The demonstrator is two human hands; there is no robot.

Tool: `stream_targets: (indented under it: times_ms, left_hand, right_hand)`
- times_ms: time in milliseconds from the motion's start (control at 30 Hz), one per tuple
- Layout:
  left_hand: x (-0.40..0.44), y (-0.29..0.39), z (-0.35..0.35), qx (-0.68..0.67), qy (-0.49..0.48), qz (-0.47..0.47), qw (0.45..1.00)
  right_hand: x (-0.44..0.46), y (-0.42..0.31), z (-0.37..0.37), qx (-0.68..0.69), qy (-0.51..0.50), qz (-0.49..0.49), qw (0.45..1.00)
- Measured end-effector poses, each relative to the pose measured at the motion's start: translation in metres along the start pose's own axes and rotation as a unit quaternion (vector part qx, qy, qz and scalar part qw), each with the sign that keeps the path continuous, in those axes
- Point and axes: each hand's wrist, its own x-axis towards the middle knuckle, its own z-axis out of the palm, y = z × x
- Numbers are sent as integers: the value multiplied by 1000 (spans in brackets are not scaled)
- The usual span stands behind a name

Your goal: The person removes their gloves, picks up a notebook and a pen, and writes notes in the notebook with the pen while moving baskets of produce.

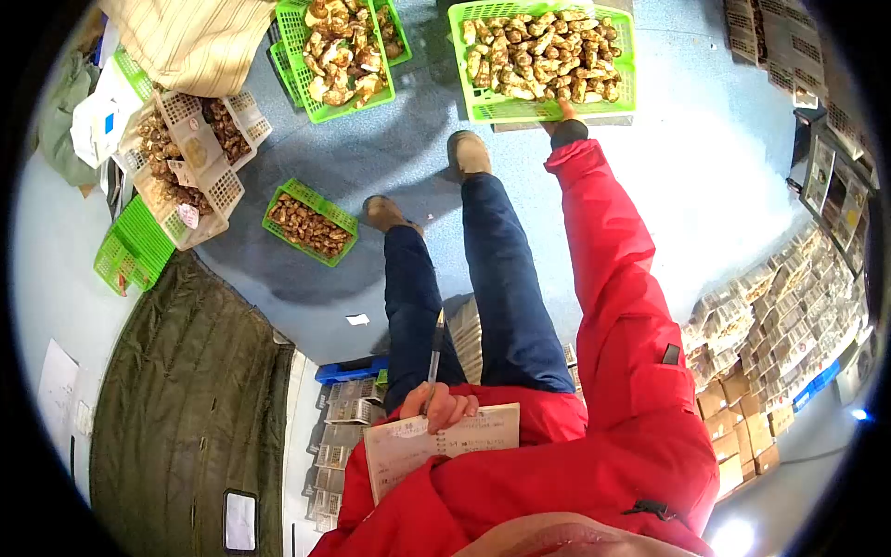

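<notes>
My left hand [441, 410] is closed over the top edge of an open notebook [399, 453] with handwriting on its pages. A pen [436, 357] sticks up from between its fingers. My right arm, in a red sleeve, stretches forward. Its hand [566, 111] grips the near rim of a bright green plastic basket [475, 110], fingers partly hidden by the basket. Whole brown-and-cream mushrooms [548, 56] fill that basket. Beneath it shows part of a grey platform [613, 121].
Another green basket [320, 113] of mushrooms lies to the left, with a smaller one [348, 243] near my feet. White crates [218, 195] of mushrooms stand farther left. A dark green quilted curtain [195, 390] hangs at lower left. Stacked white baskets [798, 297] and cardboard boxes [742, 418] fill the right.
</notes>
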Motion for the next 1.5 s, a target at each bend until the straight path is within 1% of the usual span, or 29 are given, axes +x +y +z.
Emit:
stream_targets:
  times_ms: [33, 100, 133, 200, 233, 267, 333, 367, 433, 467, 500, 567, 667, 767, 800, 900, 933, 967, 1033, 1067, 1133, 1167, 1233, 1300, 1333, 1400, 1467, 1500]
  left_hand:
    - [4, 0, 4, 5, 12, -6, 1000]
    - [9, -1, 10, 4, 32, -6, 999]
    - [11, -2, 12, 4, 42, -7, 999]
    - [16, -2, 13, 19, 34, -10, 999]
    - [19, -3, 13, 25, 29, -13, 999]
    - [20, -3, 14, 29, 33, -18, 999]
    - [20, -1, 16, 37, 36, -28, 998]
    - [21, 0, 15, 34, 24, -29, 999]
    - [21, -1, 15, 29, 4, -32, 999]
    - [21, -1, 20, 37, 15, -30, 999]
    - [22, -1, 20, 42, 0, -31, 999]
    - [20, 0, 19, 49, -25, -34, 998]
    - [17, 3, 21, 46, 0, -41, 998]
    - [15, 5, 29, 39, 26, -39, 998]
    - [13, 6, 28, 39, 24, -37, 998]
    - [10, 8, 22, 28, 13, -30, 999]
    - [9, 9, 20, 17, 9, -28, 999]
    - [9, 9, 19, 6, 5, -26, 1000]
    - [7, 8, 21, 20, 19, -21, 999]
    - [8, 9, 19, 28, 25, -18, 999]
    - [10, 11, 15, 32, 25, -19, 999]
    - [9, 11, 13, 34, 29, -21, 999]
    - [6, 9, 12, 10, 44, -13, 999]
    - [7, 6, 15, -2, 63, -6, 998]
    - [9, 7, 13, 7, 47, -8, 999]
    - [9, 6, 9, 24, 22, -11, 999]
    - [5, 3, 15, 16, 46, -9, 999]
    - [7, 4, 16, 16, 54, -5, 998]
  right_hand:
    - [2, -3, 7, -9, 18, 0, 1000]
    - [2, -6, 13, 0, -15, 8, 1000]
    - [11, -6, 15, 3, 7, 12, 1000]
    - [23, -3, 10, 74, -36, 42, 996]
    - [16, -4, 6, 99, -60, 58, 992]
    - [5, -5, -3, 14, -83, 25, 996]
    - [8, 7, -25, 12, -125, 45, 991]
    - [-12, 11, -31, 10, -126, 62, 990]
    - [-21, 21, -51, -44, -102, 145, 983]
    - [-37, 22, -53, -112, -96, 150, 978]
    - [-50, 24, -51, -137, -79, 159, 974]
    - [-60, 25, -55, -136, -65, 163, 975]
    - [-64, 26, -52, -124, -86, 145, 978]
    - [-72, 24, -36, -149, -58, 146, 976]
    - [-77, 23, -30, -175, -29, 141, 974]
    - [-72, 20, -27, -170, -19, 131, 976]
    - [-67, 17, -25, -149, 10, 128, 980]
    - [-63, 13, -25, -113, -17, 121, 986]
    - [-39, 8, -27, -85, -82, 107, 987]
    - [-60, -5, -4, -94, -63, 62, 992]
    - [-12, -5, -2, 3, -110, 41, 993]
    - [15, -7, -2, 10, -75, 35, 997]
    - [26, -18, 11, 28, -2, 58, 998]
    - [15, -33, 21, 10, -2, 69, 998]
    - [-6, -44, 32, -4, -26, 42, 999]
    - [0, -50, 42, -3, -32, 8, 999]
    - [8, -61, 46, -10, -26, -24, 999]
    - [35, -63, 43, 57, -26, 27, 998]
